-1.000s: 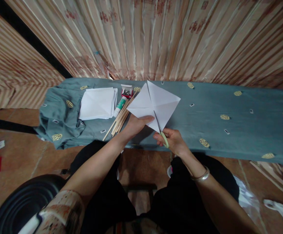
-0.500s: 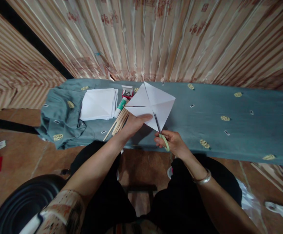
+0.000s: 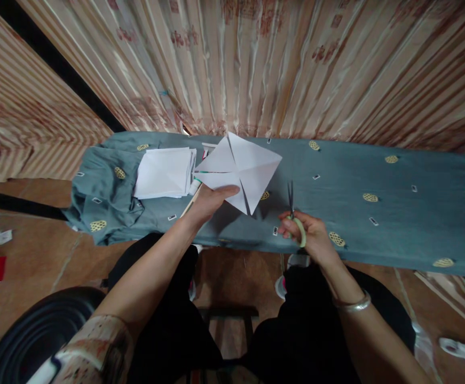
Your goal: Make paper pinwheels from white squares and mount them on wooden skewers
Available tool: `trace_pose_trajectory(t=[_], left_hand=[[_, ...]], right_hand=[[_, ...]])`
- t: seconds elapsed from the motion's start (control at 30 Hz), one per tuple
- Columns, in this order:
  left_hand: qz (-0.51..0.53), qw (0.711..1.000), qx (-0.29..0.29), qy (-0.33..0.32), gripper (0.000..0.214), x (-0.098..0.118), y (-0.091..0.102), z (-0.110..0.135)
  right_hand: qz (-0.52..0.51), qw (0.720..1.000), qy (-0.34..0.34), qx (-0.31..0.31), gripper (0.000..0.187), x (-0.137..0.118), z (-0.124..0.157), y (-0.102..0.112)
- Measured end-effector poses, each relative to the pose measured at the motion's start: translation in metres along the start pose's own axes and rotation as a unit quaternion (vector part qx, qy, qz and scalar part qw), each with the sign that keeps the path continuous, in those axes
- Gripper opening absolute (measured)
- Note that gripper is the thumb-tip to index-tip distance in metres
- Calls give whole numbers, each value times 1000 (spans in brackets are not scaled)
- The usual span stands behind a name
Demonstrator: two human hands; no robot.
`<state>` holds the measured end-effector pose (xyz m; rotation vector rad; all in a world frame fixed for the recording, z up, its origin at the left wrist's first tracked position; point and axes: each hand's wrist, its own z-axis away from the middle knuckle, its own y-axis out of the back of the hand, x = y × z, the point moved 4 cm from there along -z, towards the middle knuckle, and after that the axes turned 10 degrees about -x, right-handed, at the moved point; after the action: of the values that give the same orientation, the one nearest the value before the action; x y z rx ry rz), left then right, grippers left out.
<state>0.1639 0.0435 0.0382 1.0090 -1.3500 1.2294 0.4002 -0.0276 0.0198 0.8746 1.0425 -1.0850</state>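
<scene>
My left hand (image 3: 213, 200) grips a square sheet of white paper (image 3: 256, 165) near its lower left part, thumb on top and the other fingers hidden beneath. Slits run from three of the sheet's corners toward its middle, while a crease leads to the right corner. To the right, apart from the paper, my right hand (image 3: 308, 230) is closed around scissors (image 3: 301, 230) with pale green handles. Their dark blades point away from me, nearly together.
A stack of white paper (image 3: 162, 173) lies at the left of the cloth-covered table (image 3: 352, 176). A glue stick (image 3: 195, 186), a thin wooden stick (image 3: 190, 205) and a small box (image 3: 208, 149) are partly hidden under the held sheet. A curtain (image 3: 248, 69) hangs behind; a black stool (image 3: 44, 330) stands lower left.
The scissors have come out of the paper and moved right with my right hand, leaving a slit open at the lower corner. My left hand and the sheet have shifted slightly left.
</scene>
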Motion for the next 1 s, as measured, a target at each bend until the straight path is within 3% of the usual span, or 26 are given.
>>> trace_pose_trajectory(t=[0.2, 0.3, 0.43, 0.67, 0.83, 1.0], left_hand=[[-88, 993, -76, 28, 44, -8, -9, 13], [-79, 986, -128, 70, 39, -13, -18, 21], [-32, 978, -175, 107, 39, -14, -29, 29], [-18, 972, -171, 160, 34, -16, -32, 33], [43, 964, -177, 195, 30, -20, -32, 33], [175, 944, -216, 177, 44, -11, -43, 35]], right_hand=[[-63, 986, 68, 140, 47, -10, -3, 30], [-67, 979, 76, 176, 46, -12, -4, 40], [-64, 988, 48, 134, 46, -10, -6, 39], [-102, 994, -22, 20, 44, -8, -4, 20], [-127, 991, -22, 48, 46, -3, -7, 20], [-162, 978, 38, 128, 45, -4, -11, 22]])
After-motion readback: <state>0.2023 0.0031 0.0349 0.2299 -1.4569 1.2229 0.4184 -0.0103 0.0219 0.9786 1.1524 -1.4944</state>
